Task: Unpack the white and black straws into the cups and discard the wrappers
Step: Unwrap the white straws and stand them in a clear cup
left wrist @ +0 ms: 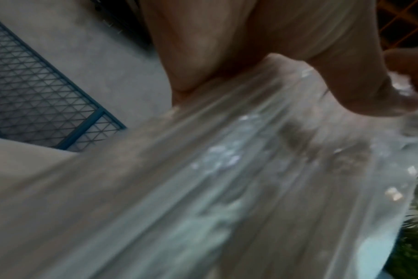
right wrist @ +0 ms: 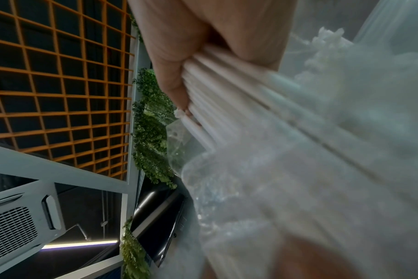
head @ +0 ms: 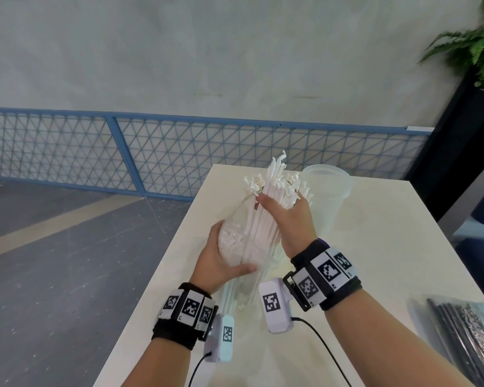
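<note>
Over the table [head: 375, 247], both hands hold one bundle of white straws [head: 263, 222] in its clear wrapper [head: 232, 241]. The right hand [head: 294, 222] is curled round the upper part of the bundle, thumb on the near side, fingers wrapped behind; the right wrist view shows those fingers [right wrist: 174, 75] clamped across bare straws [right wrist: 227, 113] where they come out of the plastic. The left hand [head: 221, 261] grips the wrapper lower down, thumb lying across its front and fingers under it. In the left wrist view the thumb [left wrist: 382, 98] presses onto the crinkled film [left wrist: 227, 169], blurred.

The bundle leans away from the person, its frayed paper tips [head: 280, 180] fanned out above the right hand. The upper half of the straws stands out of the wrapper; the lower half is still inside it, and the wrapper's loose mouth bulges to the left of the straws with white scraps showing through it. The wrapper's bottom end hangs down between the two wrists, close to the table; whether it touches cannot be told.

A clear cup [head: 326, 191] stands upright on the table just beyond the right hand, at the far edge. Nothing can be seen in it. The straw tips are beside its rim, not inside it.

At the near right corner of the table lies a pack of black straws [head: 470, 336], flat, in its wrapper, well apart from both hands.
</note>
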The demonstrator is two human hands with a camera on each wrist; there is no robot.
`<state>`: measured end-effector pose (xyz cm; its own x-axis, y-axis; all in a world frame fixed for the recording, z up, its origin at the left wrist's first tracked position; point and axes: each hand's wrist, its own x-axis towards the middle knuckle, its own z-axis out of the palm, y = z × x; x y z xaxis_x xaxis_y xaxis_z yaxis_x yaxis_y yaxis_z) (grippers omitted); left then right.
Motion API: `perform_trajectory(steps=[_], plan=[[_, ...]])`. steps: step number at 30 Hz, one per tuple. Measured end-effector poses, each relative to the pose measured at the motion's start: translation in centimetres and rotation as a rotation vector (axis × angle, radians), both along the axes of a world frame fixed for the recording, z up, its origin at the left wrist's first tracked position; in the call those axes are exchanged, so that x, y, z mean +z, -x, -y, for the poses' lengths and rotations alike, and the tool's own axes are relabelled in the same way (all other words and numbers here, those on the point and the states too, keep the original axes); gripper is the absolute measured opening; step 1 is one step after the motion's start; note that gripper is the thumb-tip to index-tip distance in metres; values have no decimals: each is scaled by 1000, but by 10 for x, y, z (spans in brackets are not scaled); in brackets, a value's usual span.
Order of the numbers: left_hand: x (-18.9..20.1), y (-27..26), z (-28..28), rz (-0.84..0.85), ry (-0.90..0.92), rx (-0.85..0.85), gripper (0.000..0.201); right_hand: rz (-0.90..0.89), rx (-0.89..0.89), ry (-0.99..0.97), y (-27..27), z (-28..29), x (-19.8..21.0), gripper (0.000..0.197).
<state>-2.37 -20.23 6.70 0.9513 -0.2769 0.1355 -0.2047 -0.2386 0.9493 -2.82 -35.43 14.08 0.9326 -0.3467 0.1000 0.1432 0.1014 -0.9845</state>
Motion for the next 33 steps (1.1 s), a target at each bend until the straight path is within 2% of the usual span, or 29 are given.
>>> perform_trajectory(steps=[2, 3, 8, 11, 13, 19, 22, 25, 33], plan=[[13, 0, 6, 84, 34, -20, 102, 5, 24, 18, 3, -2, 3, 38], [19, 0, 9, 111, 22, -37, 102, 4, 25, 20, 3, -2, 3, 32], [25, 0, 18, 147, -193, -82, 57, 10, 18, -27, 1, -3, 18, 19], [21, 1, 22, 176, -191, -19, 43, 36, 13, -98, -2, 2, 24, 28], [17, 1, 23, 173, -155, 15, 38, 54, 36, -119, 0, 3, 22, 28], [17, 2, 20, 208, -159, 48, 36, -21, 113, 13, 12, -3, -16, 54], [17, 2, 21, 216, -207, 43, 42, -90, 54, -31, 16, -9, -33, 47], [20, 1, 19, 172, -221, 32, 51, -113, -22, -124, 15, -8, -31, 39], [20, -7, 2, 130, -97, 82, 46, -80, -87, -226, -3, 10, -5, 31]])
